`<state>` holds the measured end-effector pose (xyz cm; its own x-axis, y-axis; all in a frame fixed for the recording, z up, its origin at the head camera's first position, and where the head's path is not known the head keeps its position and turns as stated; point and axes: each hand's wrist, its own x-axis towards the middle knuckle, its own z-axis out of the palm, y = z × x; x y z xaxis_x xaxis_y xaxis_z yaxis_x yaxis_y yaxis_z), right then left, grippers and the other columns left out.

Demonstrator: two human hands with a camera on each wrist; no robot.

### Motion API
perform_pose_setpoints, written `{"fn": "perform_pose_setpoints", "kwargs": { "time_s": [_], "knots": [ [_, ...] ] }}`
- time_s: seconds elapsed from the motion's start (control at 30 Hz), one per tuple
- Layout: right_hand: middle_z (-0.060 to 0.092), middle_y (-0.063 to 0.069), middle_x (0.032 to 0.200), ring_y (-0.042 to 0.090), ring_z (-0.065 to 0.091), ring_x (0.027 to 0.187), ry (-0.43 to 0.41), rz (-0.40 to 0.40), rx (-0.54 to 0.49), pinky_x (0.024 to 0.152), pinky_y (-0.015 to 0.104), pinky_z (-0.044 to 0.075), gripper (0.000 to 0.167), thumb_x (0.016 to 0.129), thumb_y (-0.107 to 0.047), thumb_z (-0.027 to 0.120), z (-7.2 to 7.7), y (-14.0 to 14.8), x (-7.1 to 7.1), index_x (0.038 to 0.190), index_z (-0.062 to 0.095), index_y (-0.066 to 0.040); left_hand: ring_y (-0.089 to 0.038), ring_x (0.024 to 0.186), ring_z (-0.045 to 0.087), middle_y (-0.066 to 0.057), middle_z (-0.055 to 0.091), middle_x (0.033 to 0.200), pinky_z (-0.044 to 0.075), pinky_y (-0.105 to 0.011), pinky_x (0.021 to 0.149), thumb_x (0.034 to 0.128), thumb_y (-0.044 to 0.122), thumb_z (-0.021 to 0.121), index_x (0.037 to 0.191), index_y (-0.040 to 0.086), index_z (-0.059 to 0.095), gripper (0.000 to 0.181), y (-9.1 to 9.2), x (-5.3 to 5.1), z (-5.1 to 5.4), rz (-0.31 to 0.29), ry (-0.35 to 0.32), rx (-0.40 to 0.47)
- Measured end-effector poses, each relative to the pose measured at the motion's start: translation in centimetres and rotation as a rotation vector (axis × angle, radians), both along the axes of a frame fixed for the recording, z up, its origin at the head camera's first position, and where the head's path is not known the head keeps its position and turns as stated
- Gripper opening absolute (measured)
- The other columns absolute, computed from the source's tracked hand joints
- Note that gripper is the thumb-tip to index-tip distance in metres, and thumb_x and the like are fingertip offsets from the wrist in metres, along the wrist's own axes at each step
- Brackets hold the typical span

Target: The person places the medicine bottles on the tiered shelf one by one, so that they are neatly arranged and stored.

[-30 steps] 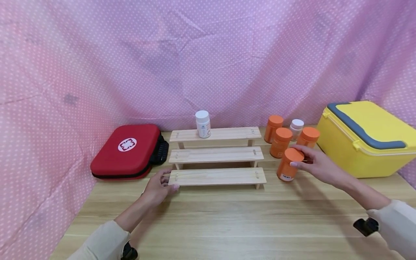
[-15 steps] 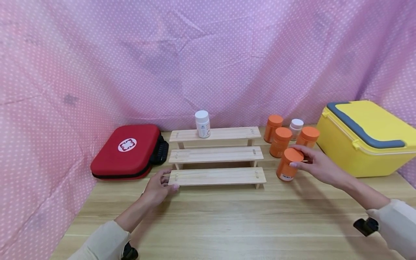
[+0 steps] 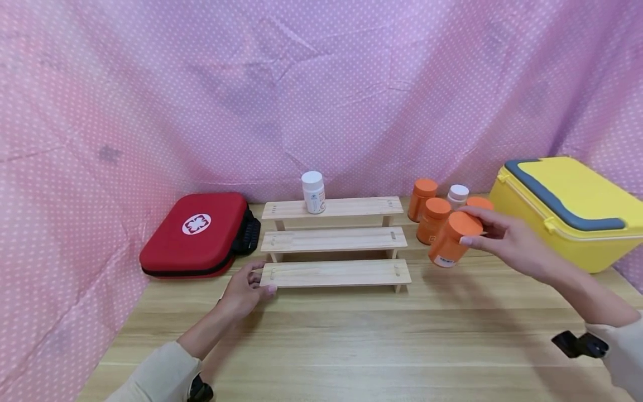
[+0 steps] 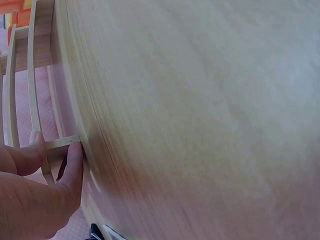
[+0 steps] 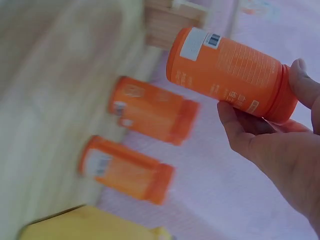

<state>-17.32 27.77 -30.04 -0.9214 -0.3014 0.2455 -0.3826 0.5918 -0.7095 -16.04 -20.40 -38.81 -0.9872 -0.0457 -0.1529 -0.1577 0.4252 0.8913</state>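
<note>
Right hand (image 3: pixel 517 245): grip pinches an orange bottle (image 3: pixel 449 243) by its top end, tilted and clear of the bench (image 3: pixel 341 346), right of the wooden rack (image 3: pixel 336 273); this hold leaves most of the body uncovered. Left hand (image 3: pixel 243 287): grip pinches the rack's front-left end, presumably to steady it. A white bottle (image 3: pixel 314 198) stands upright on the top step (image 3: pixel 361 206).

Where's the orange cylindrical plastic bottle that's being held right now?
In the head view, the orange cylindrical plastic bottle is right of centre, tilted in the right hand, between the pale wooden three-tier stand and the yellow rectangular box.
</note>
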Motion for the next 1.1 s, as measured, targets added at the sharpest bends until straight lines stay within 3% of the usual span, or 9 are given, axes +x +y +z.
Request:
{"fn": "perform_pose_setpoints", "kwargs": {
  "time_s": [0.13, 0.3, 0.53, 0.7, 0.9, 1.1],
  "knots": [
    [0.062, -0.015, 0.11, 0.002, 0.062, 0.089, 0.011, -0.022, -0.018, 0.07, 0.02, 0.052, 0.056, 0.087, -0.012, 0.071, 1.9, -1.3, 0.0, 0.139, 0.051, -0.009, -0.017, 0.088, 0.061, -0.019, 0.065, 0.109, 0.048, -0.022, 0.067, 0.082, -0.007, 0.07, 0.137, 0.0, 0.043, 0.061, 0.0, 0.1, 0.0, 0.008, -0.004, -0.004],
    [0.066, -0.001, 0.112, 0.007, 0.061, 0.089, 0.005, -0.068, 0.006, 0.07, 0.018, 0.049, 0.051, 0.089, -0.022, 0.07, 4.3, -3.1, -0.4, 0.137, 0.053, -0.018, -0.018, 0.09, 0.061, -0.019, 0.065, 0.109, 0.048, -0.023, 0.068, 0.0826, -0.006, 0.07, 0.137, 0.001, 0.043, 0.061, 0.0, 0.2, 0.1, 0.009, -0.013, -0.02],
    [0.06, 0.007, 0.124, 0.012, 0.059, 0.099, -0.06, -0.063, 0.0, 0.078, 0.017, 0.048, 0.058, 0.088, -0.04, 0.068, 6.8, -6.2, -2.7, 0.14, 0.05, -0.02, -0.018, 0.09, 0.06, -0.018, 0.065, 0.109, 0.047, -0.022, 0.067, 0.0822, -0.006, 0.07, 0.137, 0.0, 0.043, 0.062, -0.1, 0.3, 0.1, 0.011, -0.013, -0.027],
    [0.061, 0.005, 0.122, 0.017, 0.058, 0.103, -0.116, -0.026, -0.029, 0.083, 0.026, 0.048, 0.063, 0.086, -0.047, 0.069, 7.4, -8.8, -5.4, 0.14, 0.049, -0.022, -0.018, 0.088, 0.06, -0.018, 0.065, 0.107, 0.047, -0.021, 0.067, 0.0824, -0.006, 0.07, 0.136, 0.001, 0.044, 0.06, -0.1, 0.3, 0.1, 0.006, -0.012, -0.035],
    [0.062, 0.005, 0.119, 0.02, 0.054, 0.105, -0.123, 0.051, -0.044, 0.092, 0.038, 0.042, 0.058, 0.086, -0.043, 0.07, 7.4, -11.7, -8.5, 0.137, 0.053, -0.02, -0.019, 0.091, 0.06, -0.019, 0.065, 0.109, 0.048, -0.023, 0.07, 0.0825, -0.004, 0.071, 0.136, 0.001, 0.044, 0.06, -0.2, 0.0, 0.1, 0.0, -0.006, -0.044],
    [0.063, 0.005, 0.115, 0.02, 0.055, 0.103, -0.122, 0.095, -0.028, 0.092, 0.039, 0.044, 0.052, 0.085, -0.041, 0.072, 7.5, -13.8, -10.4, 0.131, 0.058, -0.02, -0.02, 0.092, 0.06, -0.02, 0.065, 0.109, 0.047, -0.023, 0.07, 0.0822, -0.004, 0.071, 0.135, 0.0, 0.045, 0.059, 0.0, -0.2, 0.1, -0.006, -0.004, -0.047]
  ]
}}
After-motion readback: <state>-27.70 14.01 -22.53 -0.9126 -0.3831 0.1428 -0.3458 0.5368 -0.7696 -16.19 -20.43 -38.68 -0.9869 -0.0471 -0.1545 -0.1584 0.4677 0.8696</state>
